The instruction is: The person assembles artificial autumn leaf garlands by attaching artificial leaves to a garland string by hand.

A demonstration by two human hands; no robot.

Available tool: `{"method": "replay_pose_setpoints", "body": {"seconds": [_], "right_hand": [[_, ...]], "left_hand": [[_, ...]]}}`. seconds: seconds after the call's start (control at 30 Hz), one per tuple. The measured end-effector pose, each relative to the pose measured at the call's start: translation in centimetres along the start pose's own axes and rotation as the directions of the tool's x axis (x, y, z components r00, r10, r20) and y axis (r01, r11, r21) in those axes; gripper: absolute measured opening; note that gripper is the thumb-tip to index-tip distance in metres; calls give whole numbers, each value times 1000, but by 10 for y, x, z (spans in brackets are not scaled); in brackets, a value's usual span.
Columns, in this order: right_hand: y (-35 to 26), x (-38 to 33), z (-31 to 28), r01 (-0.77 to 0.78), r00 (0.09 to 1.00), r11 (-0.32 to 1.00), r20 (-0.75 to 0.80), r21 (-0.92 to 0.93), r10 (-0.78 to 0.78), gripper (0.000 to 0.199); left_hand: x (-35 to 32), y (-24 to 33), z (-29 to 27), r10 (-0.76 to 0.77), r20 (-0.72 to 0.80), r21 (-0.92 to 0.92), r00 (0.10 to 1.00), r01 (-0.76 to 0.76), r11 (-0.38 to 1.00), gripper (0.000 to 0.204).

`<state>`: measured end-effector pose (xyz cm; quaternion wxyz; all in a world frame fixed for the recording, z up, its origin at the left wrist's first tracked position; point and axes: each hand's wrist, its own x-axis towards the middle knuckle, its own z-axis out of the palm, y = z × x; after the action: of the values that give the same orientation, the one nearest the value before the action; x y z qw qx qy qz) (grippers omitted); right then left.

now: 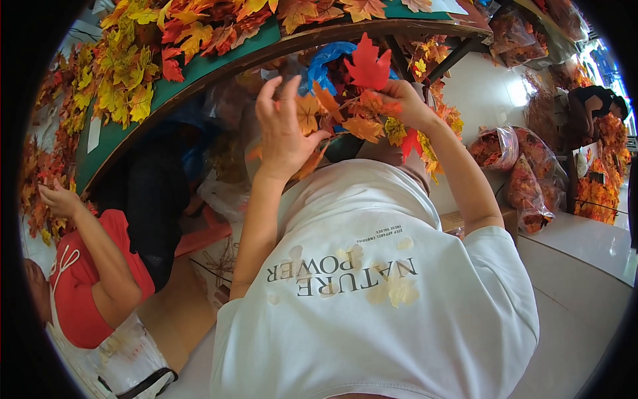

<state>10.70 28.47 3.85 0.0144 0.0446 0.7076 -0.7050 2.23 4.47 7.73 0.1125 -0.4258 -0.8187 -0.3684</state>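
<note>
Left hand [282,130]: grip half open, fingers spread, fingertips touching an orange leaf [308,113]. Right hand [402,103]: grip closed on a leafy branch [362,106], red leaf [367,64] just above. Bench [199,73] beyond both.

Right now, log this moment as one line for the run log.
left hand: touching orange leaf | right hand: gripping leaf sprig with red leaf on top | nearby: green table, co-worker's hand

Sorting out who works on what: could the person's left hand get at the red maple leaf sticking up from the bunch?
Probably yes. The left hand is raised beside the leaf bunch the right hand grips, and nothing lies between it and the red maple leaf.
</note>
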Motion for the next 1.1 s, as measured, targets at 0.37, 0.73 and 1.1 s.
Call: {"method": "replay_pose_setpoints", "body": {"seconds": [0.37, 0.73, 1.1], "right_hand": [[18, 3, -15, -30, 998, 935, -49, 352, 50, 22], [-7, 6, -15, -70, 996, 981, -59, -181, 60, 18], [-27, 12, -9, 143, 954, 678, -81, -721, -288, 25]], "left_hand": [[-23, -36, 20, -309, 524, -606, 794, 602, 521, 37], [-12, -23, -11, -135, 640, -706, 757, 648, 287, 33], [-19, -35, 2, -102, 685, -714, 721, 693, 98, 43]]}}
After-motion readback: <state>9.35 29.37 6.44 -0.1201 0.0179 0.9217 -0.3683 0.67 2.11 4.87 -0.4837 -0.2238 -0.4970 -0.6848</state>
